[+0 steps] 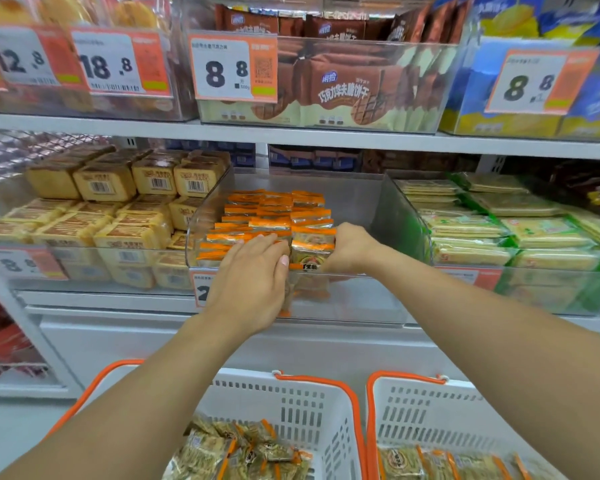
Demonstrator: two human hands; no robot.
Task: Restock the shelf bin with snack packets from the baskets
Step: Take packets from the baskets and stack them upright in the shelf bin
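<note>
Centrally: snack packets (311, 249) upright at front of shelf bin (400, 216), long axis vertical. Left hand (253, 282) presses flat, fingers straight, together. Right hand (349, 249) grips from opposite side, fingers hidden. Spare packets in baskets (312, 407) below.

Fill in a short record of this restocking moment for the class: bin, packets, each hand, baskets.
bin: clear bin on the middle shelf, left part stocked, right part bare
packets: orange-edged packets in rows
left hand: left hand at the bin's front, fingers against the packets
right hand: right hand grips the front packets
baskets: two white baskets below, both holding packets
</note>
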